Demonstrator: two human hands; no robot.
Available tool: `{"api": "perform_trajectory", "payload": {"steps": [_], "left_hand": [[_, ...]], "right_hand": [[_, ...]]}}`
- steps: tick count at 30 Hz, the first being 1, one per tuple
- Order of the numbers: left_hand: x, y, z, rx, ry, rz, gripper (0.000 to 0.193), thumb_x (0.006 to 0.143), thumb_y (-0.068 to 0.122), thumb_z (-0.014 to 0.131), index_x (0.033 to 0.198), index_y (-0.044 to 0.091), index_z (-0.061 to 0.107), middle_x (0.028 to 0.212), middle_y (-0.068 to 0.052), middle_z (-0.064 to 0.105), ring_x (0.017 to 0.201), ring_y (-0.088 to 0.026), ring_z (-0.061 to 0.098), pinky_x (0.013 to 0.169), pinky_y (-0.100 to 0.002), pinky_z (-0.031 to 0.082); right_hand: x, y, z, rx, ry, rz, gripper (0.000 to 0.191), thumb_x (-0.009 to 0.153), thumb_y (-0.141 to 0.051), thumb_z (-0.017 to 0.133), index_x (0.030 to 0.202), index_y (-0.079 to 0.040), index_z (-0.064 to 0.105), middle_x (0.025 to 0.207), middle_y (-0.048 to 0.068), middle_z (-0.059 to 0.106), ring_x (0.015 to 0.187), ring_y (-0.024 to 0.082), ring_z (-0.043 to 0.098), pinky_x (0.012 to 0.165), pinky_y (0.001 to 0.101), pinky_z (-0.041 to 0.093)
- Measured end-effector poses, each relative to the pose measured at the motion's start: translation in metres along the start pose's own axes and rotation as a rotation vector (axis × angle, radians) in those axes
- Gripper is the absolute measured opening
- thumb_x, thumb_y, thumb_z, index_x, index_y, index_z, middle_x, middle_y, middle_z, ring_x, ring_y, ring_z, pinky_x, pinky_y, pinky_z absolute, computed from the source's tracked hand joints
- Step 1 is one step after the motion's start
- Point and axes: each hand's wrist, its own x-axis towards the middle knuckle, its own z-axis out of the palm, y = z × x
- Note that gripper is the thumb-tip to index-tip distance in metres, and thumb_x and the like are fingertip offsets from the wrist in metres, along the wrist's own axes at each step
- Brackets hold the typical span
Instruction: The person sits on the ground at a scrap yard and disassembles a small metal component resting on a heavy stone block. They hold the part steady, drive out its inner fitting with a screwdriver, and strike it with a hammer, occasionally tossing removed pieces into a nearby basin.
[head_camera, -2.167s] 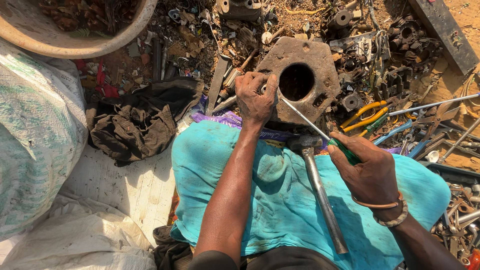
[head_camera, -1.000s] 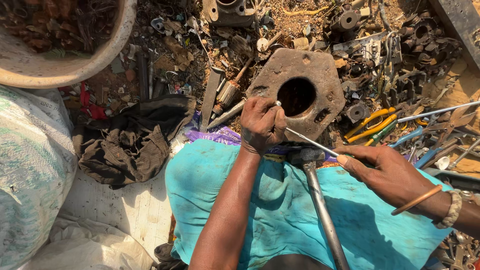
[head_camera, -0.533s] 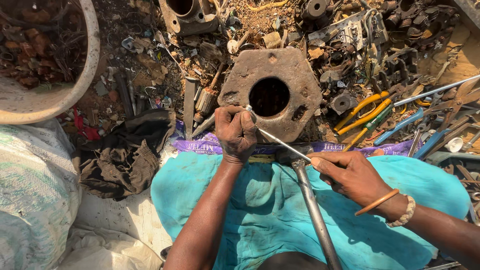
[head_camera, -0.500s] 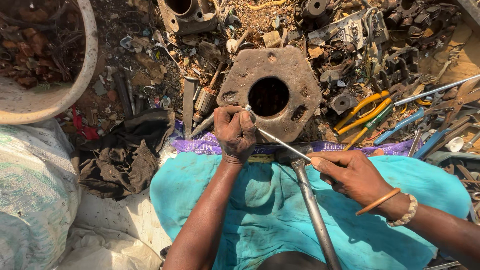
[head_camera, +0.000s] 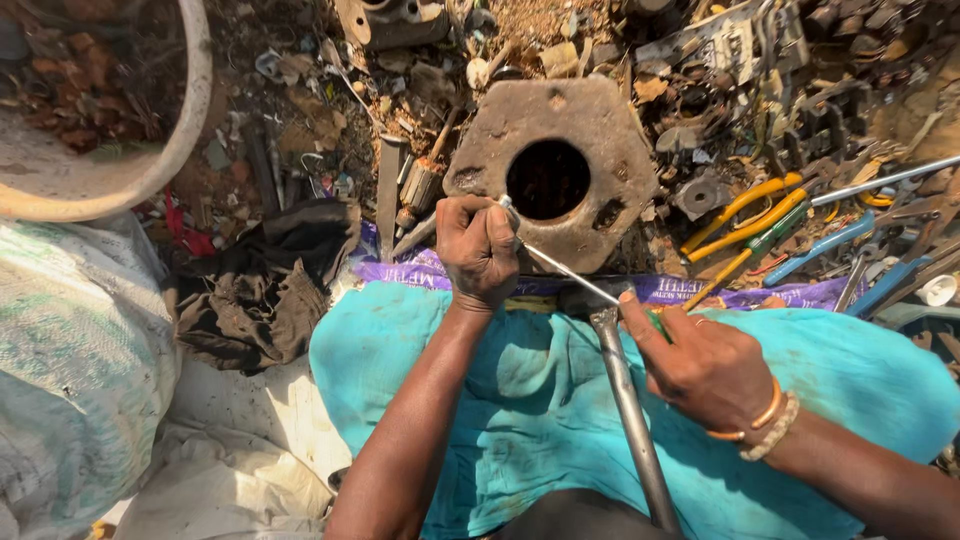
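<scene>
My left hand (head_camera: 478, 250) is closed in a fist around a small part at the front rim of a rusty flat metal block (head_camera: 590, 125) with a round hole in its middle. My right hand (head_camera: 705, 365) grips the green handle of a thin screwdriver (head_camera: 565, 270), whose shaft runs up and left to its tip at my left fist. What the left fist holds is hidden by the fingers. A long steel bar (head_camera: 630, 410) lies on the turquoise cloth (head_camera: 540, 400) over my lap, between both arms.
Scrap metal parts cover the ground behind the block. Yellow-handled pliers (head_camera: 745, 210) and blue-handled tools (head_camera: 825, 245) lie at the right. A dark rag (head_camera: 265, 280) sits left of my lap, a large round basin (head_camera: 110, 170) at top left, a white sack (head_camera: 70, 350) at the left edge.
The view has shifted, so block and hands sit more centred and lower. My right hand drew back along the screwdriver and slightly down; the left fist stays at the block's front rim.
</scene>
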Motion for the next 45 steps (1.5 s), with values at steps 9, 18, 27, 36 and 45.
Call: {"api": "perform_trajectory", "payload": {"steps": [9, 18, 27, 36, 45], "left_hand": [[0.001, -0.002, 0.001, 0.038, 0.041, 0.108, 0.028, 0.103, 0.021, 0.059, 0.084, 0.003, 0.068, 0.095, -0.012, 0.061, 0.093, -0.029, 0.057, 0.083, -0.042, 0.049], [-0.009, -0.006, 0.0, -0.003, 0.0, 0.021, 0.033, 0.107, 0.026, 0.056, 0.084, 0.004, 0.065, 0.1, -0.013, 0.061, 0.097, -0.03, 0.056, 0.086, -0.043, 0.049], [0.006, 0.016, -0.019, 0.085, -0.084, 0.067, 0.031, 0.106, 0.035, 0.062, 0.098, 0.006, 0.07, 0.107, -0.015, 0.06, 0.102, -0.033, 0.058, 0.093, -0.045, 0.049], [0.013, -0.004, -0.069, -0.072, -0.318, 0.103, 0.058, 0.074, 0.015, 0.088, 0.126, 0.009, 0.063, 0.133, -0.016, 0.06, 0.122, -0.036, 0.061, 0.104, -0.043, 0.052], [0.003, 0.005, -0.04, -0.084, -0.455, 0.229, 0.061, 0.07, 0.017, 0.092, 0.125, 0.014, 0.066, 0.132, -0.012, 0.066, 0.12, -0.034, 0.061, 0.102, -0.042, 0.052]], "right_hand": [[0.011, 0.025, -0.009, 1.449, -0.333, 0.97, 0.042, 0.087, -0.024, 0.071, 0.123, -0.004, 0.078, 0.073, 0.002, 0.065, 0.046, 0.006, 0.049, 0.039, 0.0251, 0.038], [0.003, -0.017, -0.007, 0.019, -0.197, 0.19, 0.052, 0.088, -0.024, 0.072, 0.14, -0.017, 0.071, 0.085, 0.006, 0.072, 0.064, 0.022, 0.068, 0.056, 0.036, 0.052], [-0.062, 0.062, -0.018, 0.469, 0.284, 0.688, 0.036, 0.101, -0.025, 0.072, 0.134, -0.011, 0.071, 0.108, 0.014, 0.077, 0.085, 0.026, 0.074, 0.071, 0.0343, 0.054], [-0.085, 0.02, 0.001, 0.058, 0.323, 0.489, 0.038, 0.099, -0.033, 0.074, 0.126, -0.008, 0.069, 0.105, 0.015, 0.071, 0.088, 0.032, 0.07, 0.082, 0.0452, 0.055], [-0.118, -0.078, 0.085, 1.125, -0.275, 0.935, 0.086, 0.073, -0.022, 0.078, 0.149, -0.014, 0.039, 0.087, 0.013, 0.069, 0.07, 0.028, 0.07, 0.061, 0.0418, 0.06]]}}
